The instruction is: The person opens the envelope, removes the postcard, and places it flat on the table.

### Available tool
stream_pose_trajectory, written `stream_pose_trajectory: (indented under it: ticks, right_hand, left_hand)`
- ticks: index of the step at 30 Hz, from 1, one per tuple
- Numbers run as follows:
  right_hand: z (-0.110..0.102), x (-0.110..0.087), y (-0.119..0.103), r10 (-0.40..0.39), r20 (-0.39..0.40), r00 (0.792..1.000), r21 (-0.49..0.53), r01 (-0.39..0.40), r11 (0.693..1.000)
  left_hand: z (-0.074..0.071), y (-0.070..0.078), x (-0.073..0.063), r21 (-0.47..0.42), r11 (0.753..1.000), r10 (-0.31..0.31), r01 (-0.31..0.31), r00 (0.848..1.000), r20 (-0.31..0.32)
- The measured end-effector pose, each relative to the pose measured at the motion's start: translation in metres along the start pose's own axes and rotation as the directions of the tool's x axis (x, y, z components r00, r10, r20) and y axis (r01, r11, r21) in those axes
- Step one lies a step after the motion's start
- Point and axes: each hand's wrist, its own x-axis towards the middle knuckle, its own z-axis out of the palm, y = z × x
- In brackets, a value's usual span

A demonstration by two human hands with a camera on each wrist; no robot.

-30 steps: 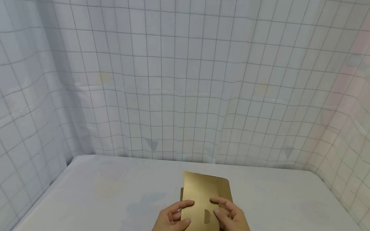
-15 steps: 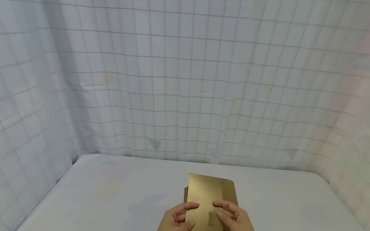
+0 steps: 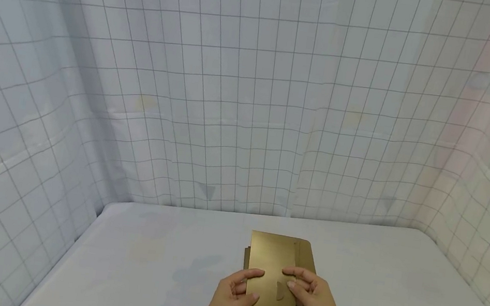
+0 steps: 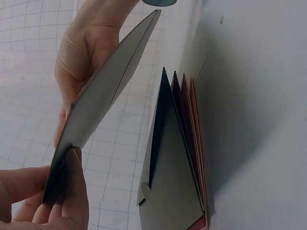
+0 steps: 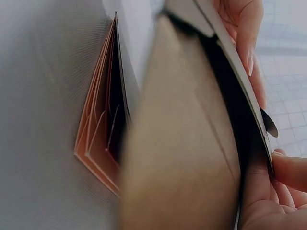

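Observation:
A gold paper envelope [image 3: 274, 256] is held up by both hands, over a stack of folded envelopes [image 4: 184, 139]. My left hand [image 3: 228, 297] pinches its left edge, thumb in front. At the right, my right hand [image 3: 313, 299] pinches the front panel's edge, thumb and fingertip near a small tab [image 3: 280, 291]. In the right wrist view, a dark gap lies between the front panel and the tan panel [image 5: 182, 139], and fingers of my right hand [image 5: 273, 201] reach into it. The tab [image 5: 269, 123] sticks out from the panel's outer side.
The envelopes rest on a white-covered table [image 3: 155, 255]. White grid-patterned curtains [image 3: 243, 95] hang behind it and along both sides. In the right wrist view, orange-brown folds [image 5: 96, 124] of the stack show beside the held envelope.
The head view has shifted slightly, carrying hands, envelope and curtain rightward together. The tab looks different, from a half-moon to a wider, angled shape. Both hands keep their hold.

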Motion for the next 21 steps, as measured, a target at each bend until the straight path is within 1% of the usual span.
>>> stream_pose_trajectory:
  ticks: [7, 14, 18, 21]
  right_hand:
    - [0.0001, -0.0002, -0.0007, -0.002, -0.020, 1.000, -0.030, 0.002, 1.000]
    - [0.0000, -0.0018, -0.0010, 0.003, -0.023, 1.000, -0.018, -0.004, 1.000]
    - [0.0005, -0.0018, -0.0013, 0.001, -0.040, 0.999, -0.038, -0.002, 0.999]
    - [0.0018, -0.0016, -0.0025, 0.008, -0.072, 0.997, -0.070, -0.013, 0.997]
  left_hand:
    - [-0.0013, -0.0035, 0.0014, 0.000, 1.000, -0.002, 0.002, 1.000, 0.005]
    - [-0.0009, -0.0024, 0.0010, 0.002, 1.000, -0.004, 0.004, 1.000, 0.000]
    - [-0.0010, -0.0031, 0.0012, 0.003, 1.000, -0.002, 0.002, 1.000, 0.000]
    - [-0.0013, -0.0043, 0.0019, 0.003, 1.000, 0.001, -0.001, 1.000, 0.002]
